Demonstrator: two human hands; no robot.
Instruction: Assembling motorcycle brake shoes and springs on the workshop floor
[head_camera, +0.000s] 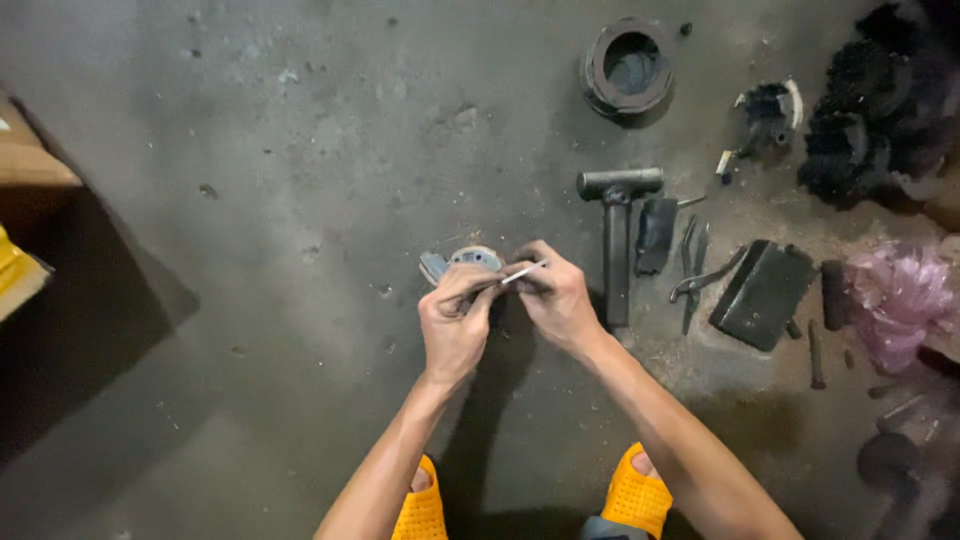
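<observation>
Just left of the hammer (617, 230), we grip a small round metal part (470, 262) in our left hand (455, 325) and pinch a thin metal pin (524, 271) in our right hand (558, 298).

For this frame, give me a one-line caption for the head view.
Both hands, left hand and right hand, hold a small round metal part and thin rod above a concrete floor beside a hammer.
</observation>
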